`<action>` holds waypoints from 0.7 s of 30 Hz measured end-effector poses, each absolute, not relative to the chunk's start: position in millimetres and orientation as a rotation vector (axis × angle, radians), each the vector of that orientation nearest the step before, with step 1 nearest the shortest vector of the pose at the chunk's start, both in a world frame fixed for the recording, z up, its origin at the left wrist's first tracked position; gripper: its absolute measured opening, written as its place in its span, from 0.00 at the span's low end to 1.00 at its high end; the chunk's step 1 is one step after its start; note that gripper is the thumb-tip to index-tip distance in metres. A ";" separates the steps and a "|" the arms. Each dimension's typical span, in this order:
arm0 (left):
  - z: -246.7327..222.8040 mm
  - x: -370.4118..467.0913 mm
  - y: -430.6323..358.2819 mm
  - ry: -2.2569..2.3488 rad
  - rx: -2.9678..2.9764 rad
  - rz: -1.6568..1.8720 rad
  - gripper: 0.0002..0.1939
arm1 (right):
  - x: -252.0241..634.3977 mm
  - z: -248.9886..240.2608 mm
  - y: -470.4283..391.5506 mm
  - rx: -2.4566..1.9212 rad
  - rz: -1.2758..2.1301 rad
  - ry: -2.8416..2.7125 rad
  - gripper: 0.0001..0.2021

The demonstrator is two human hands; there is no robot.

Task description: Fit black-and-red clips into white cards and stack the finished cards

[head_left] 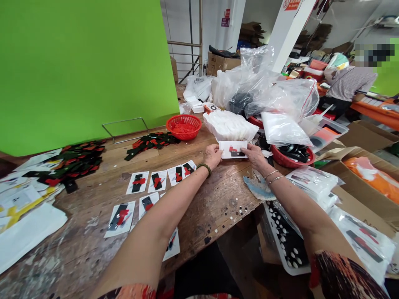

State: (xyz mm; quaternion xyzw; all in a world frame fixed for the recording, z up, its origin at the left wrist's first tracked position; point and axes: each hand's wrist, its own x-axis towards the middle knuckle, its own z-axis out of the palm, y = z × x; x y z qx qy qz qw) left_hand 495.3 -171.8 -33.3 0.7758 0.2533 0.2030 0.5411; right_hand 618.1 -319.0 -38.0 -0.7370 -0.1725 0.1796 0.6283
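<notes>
A white card (225, 154) carrying a red piece and a black piece is held between my two hands above the table's right part. At its left end the fingers of my left hand (212, 157) pinch it; a beaded bracelet circles that wrist. The fingers of my right hand (254, 156) close on its right end, with thin bangles at the wrist. To the left, in rows on the wood, lie several similar white cards (137, 182) with black and red pieces; my left forearm covers part of them. A stack of white paper or bags (230, 126) lies just behind my hands.
Piles of black and red pieces (77, 164) spread at the left. A red basket (183, 127) stands behind, near a green panel (84, 62). Clear plastic bags (280, 97), a red bowl of black parts (293, 160) and cardboard boxes (368, 166) crowd the right. Another person (349, 85) is farther back.
</notes>
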 end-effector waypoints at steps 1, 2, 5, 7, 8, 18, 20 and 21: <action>-32.0 500.1 -174.0 0.615 1.783 0.446 0.12 | 621.5 -35.0 -319.1 -1.707 0.437 -0.334 0.12; -30.6 504.2 -176.5 0.634 1.727 0.411 0.13 | 625.1 -32.1 -319.0 -1.729 0.458 -0.282 0.11; -26.9 510.0 -182.2 0.676 1.595 0.338 0.17 | 636.2 -24.8 -317.4 -1.797 0.473 -0.205 0.08; -25.9 507.2 -183.1 0.696 1.530 0.319 0.21 | 642.4 -20.5 -315.5 -1.843 0.468 -0.172 0.06; -25.9 504.3 -182.6 0.702 1.505 0.315 0.22 | 644.8 -18.4 -314.4 -1.866 0.465 -0.160 0.06; -25.5 496.8 -177.1 0.693 1.345 0.266 0.17 | 650.8 -16.1 -307.5 -2.151 0.369 -0.260 0.06; -24.8 502.4 -179.6 0.694 1.305 0.257 0.14 | 653.3 -19.8 -308.4 -2.233 0.311 -0.318 0.06; -24.6 505.0 -180.9 0.695 1.286 0.252 0.12 | 654.8 -21.4 -309.2 -2.277 0.280 -0.353 0.06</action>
